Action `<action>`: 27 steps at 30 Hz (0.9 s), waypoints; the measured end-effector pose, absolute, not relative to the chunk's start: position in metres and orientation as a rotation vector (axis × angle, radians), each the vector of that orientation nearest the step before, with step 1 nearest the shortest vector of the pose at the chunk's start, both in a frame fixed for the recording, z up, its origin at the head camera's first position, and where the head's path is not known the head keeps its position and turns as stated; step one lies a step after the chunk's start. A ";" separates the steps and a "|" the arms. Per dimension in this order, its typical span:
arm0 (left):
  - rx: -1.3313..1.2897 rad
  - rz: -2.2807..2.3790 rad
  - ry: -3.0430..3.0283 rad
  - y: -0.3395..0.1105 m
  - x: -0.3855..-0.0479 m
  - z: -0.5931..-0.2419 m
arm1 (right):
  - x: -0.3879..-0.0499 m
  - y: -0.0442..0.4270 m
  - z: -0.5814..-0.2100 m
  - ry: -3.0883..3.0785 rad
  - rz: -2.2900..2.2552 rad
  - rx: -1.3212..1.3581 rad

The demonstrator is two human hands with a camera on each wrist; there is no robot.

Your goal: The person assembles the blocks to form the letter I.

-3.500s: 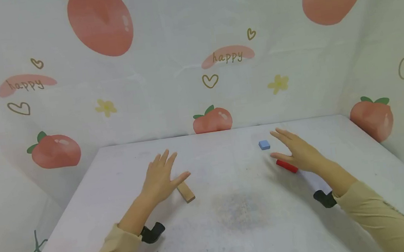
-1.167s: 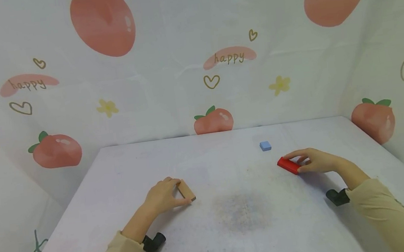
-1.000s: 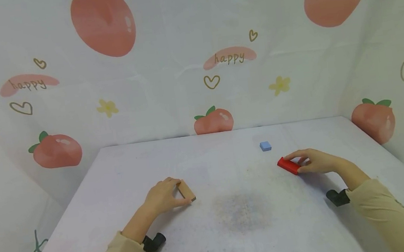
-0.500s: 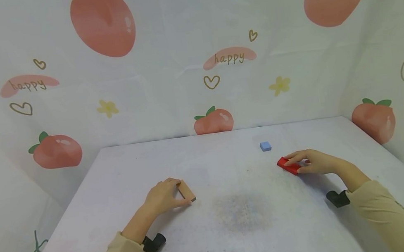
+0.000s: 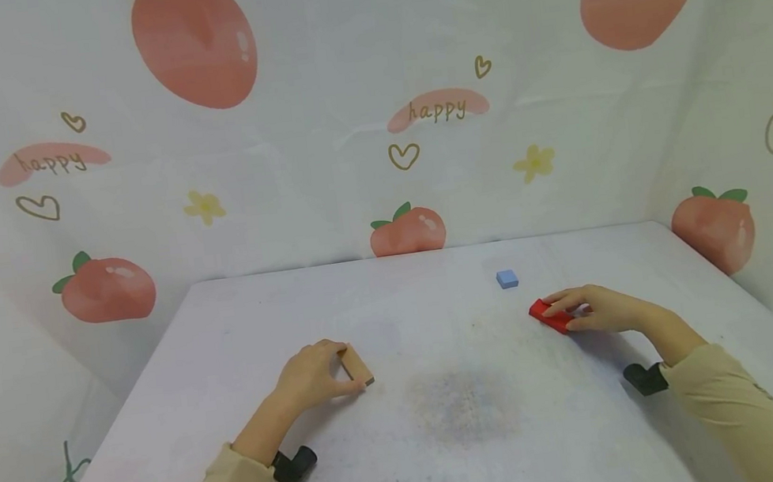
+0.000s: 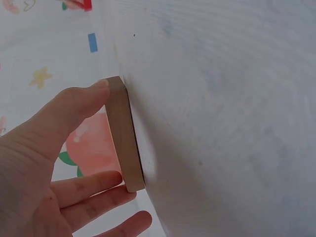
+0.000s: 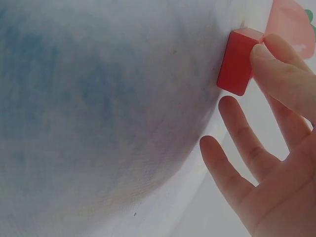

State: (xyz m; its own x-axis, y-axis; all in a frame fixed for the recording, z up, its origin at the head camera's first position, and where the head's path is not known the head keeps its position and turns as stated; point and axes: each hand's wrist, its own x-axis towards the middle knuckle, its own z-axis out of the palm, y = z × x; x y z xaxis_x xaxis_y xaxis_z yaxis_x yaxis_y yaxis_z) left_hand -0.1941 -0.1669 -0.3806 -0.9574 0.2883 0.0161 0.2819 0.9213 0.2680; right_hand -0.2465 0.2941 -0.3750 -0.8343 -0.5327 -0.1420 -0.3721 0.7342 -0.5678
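At the left of the white table (image 5: 470, 470), a flat wooden block (image 5: 357, 363) is pinched end to end by my left hand (image 5: 307, 377). The left wrist view shows my thumb on one end of that wooden block (image 6: 123, 133) and two fingertips by the other. Farther right, my right hand (image 5: 605, 310) holds a red block (image 5: 555, 323) between thumb and fingers. In the right wrist view the thumb lies on a side of the red block (image 7: 237, 64), while two other fingers extend apart from it. Both blocks appear to be on the tabletop.
A small blue block (image 5: 507, 279) lies beyond the red one, near the table's back edge. Behind the table hangs a white cloth (image 5: 320, 161) printed with peaches. Black camera mounts (image 5: 295, 466) sit at both wrists.
Both hands came down from hovering with spread fingers and took hold of the wooden and red blocks. Over the last second, the right fingers shifted slightly across the red block; the left hand stayed still.
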 end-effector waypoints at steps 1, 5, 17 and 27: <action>0.456 0.422 3.058 -0.167 -0.194 -0.381 | -0.246 0.294 -0.375 2.643 -0.767 -0.708; 0.470 0.433 3.073 -0.167 -0.194 -0.381 | -0.247 0.294 -0.375 2.641 -0.774 -0.688; 0.574 0.461 3.134 -0.166 -0.198 -0.380 | -0.248 0.295 -0.376 2.632 -0.783 -0.679; 0.649 0.465 3.153 -0.159 -0.201 -0.377 | -0.248 0.296 -0.378 2.626 -0.803 -0.676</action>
